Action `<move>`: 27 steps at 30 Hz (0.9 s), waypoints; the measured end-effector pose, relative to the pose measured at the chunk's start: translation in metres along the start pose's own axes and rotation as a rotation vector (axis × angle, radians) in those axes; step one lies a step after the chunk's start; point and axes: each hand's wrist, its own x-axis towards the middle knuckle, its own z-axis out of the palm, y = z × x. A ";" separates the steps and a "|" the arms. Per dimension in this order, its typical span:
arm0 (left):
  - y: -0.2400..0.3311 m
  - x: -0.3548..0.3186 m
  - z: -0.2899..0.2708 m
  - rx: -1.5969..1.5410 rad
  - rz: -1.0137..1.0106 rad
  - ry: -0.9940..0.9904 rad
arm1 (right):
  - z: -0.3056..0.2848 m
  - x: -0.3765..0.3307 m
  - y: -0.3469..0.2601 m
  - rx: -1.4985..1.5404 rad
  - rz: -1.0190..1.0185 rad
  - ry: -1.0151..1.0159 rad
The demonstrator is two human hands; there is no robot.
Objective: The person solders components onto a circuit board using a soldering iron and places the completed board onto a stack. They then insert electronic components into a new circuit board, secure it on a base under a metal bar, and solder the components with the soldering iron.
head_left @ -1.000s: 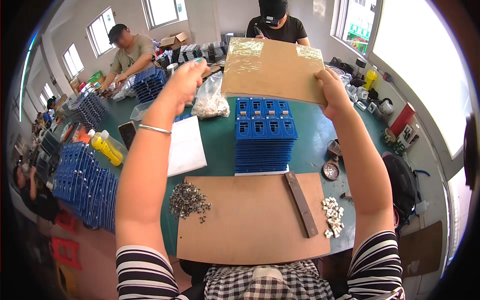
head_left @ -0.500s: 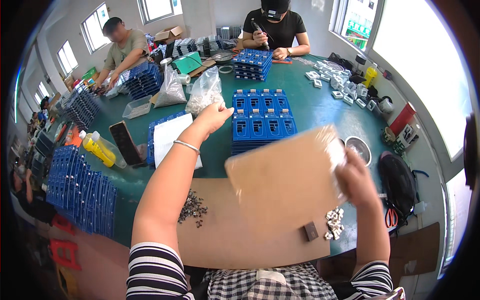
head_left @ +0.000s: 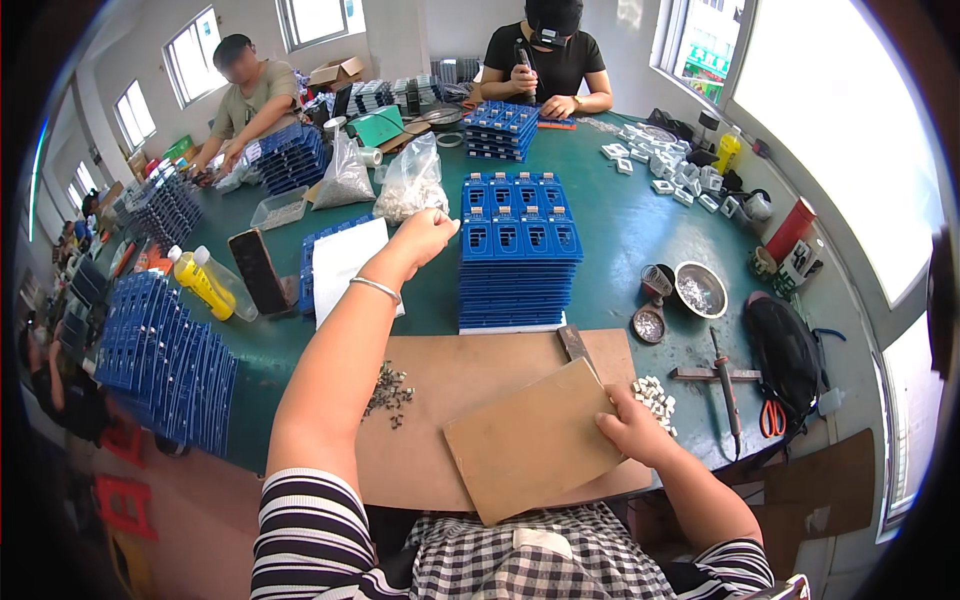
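Note:
My right hand (head_left: 632, 425) grips a flat brown board (head_left: 535, 435) by its right edge, thumb on top. The board is tilted over the front of the brown work mat (head_left: 400, 480). My left hand (head_left: 425, 240) is closed, with fingers curled, beside the left edge of a tall stack of blue circuit-board panels (head_left: 520, 240). Whether anything is in its fingers is hidden. Just behind that hand stands a clear plastic bag of small pale parts (head_left: 410, 185). Small white parts (head_left: 655, 402) lie by my right hand, and small dark parts (head_left: 390, 395) lie near my left forearm.
A soldering iron (head_left: 725, 390), a metal bowl (head_left: 700, 290) and red-handled scissors (head_left: 772, 418) are on the right. At left are a phone (head_left: 258, 272), a yellow bottle (head_left: 200, 285) and more blue panels (head_left: 160, 360). Two people work across the table, one holding a tool (head_left: 525, 65).
The brown board has come down and towards me in my right hand, uncovering the panel stack's front, the bowl and the soldering iron. My left hand has barely moved.

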 end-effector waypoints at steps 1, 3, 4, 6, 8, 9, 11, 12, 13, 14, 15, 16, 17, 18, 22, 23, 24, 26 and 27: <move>0.000 0.001 0.000 -0.014 -0.019 -0.006 | 0.000 -0.001 0.000 -0.202 -0.037 0.013; 0.000 0.002 0.003 -0.011 -0.030 0.001 | -0.001 -0.001 -0.003 -0.500 -0.119 0.099; 0.000 0.004 0.004 -0.014 -0.038 0.004 | -0.003 0.000 -0.006 -0.597 -0.167 0.171; -0.001 0.006 0.008 -0.034 -0.017 0.017 | -0.011 0.006 -0.015 -0.616 -0.255 0.270; -0.003 0.010 0.009 -0.070 -0.019 0.022 | -0.030 0.025 -0.029 -0.463 -0.338 0.320; -0.003 0.012 0.010 -0.097 -0.034 0.018 | -0.038 0.037 -0.036 -0.450 -0.407 0.371; -0.005 0.014 0.011 -0.121 -0.076 0.016 | -0.051 0.065 -0.049 -0.409 -0.519 0.481; -0.006 0.015 0.011 -0.124 -0.074 0.017 | -0.053 0.083 -0.056 -0.202 -0.444 0.467; -0.006 0.016 0.012 -0.127 -0.074 0.021 | -0.055 0.101 -0.063 -0.001 -0.316 0.453; -0.006 0.017 0.013 -0.130 -0.076 0.023 | -0.058 0.117 -0.069 0.066 -0.300 0.451; -0.007 0.017 0.013 -0.126 -0.084 0.011 | -0.060 0.133 -0.075 0.129 -0.233 0.451; -0.007 0.018 0.013 -0.122 -0.091 -0.001 | -0.062 0.146 -0.079 0.202 -0.165 0.445; -0.007 0.019 0.013 -0.116 -0.099 -0.013 | -0.062 0.156 -0.083 0.228 -0.138 0.436; -0.007 0.020 0.014 -0.115 -0.099 -0.015 | -0.062 0.163 -0.085 0.264 -0.110 0.419; -0.008 0.020 0.017 -0.132 -0.083 -0.017 | -0.060 0.178 -0.088 0.352 -0.128 0.364; -0.008 0.019 0.018 -0.142 -0.072 -0.017 | -0.059 0.179 -0.088 0.357 -0.137 0.354; -0.007 0.019 0.019 -0.144 -0.067 -0.011 | -0.059 0.180 -0.087 0.361 -0.140 0.349; -0.007 0.019 0.020 -0.153 -0.051 0.001 | -0.058 0.182 -0.086 0.366 -0.138 0.350; -0.007 0.019 0.021 -0.151 -0.049 0.006 | -0.058 0.184 -0.086 0.367 -0.135 0.357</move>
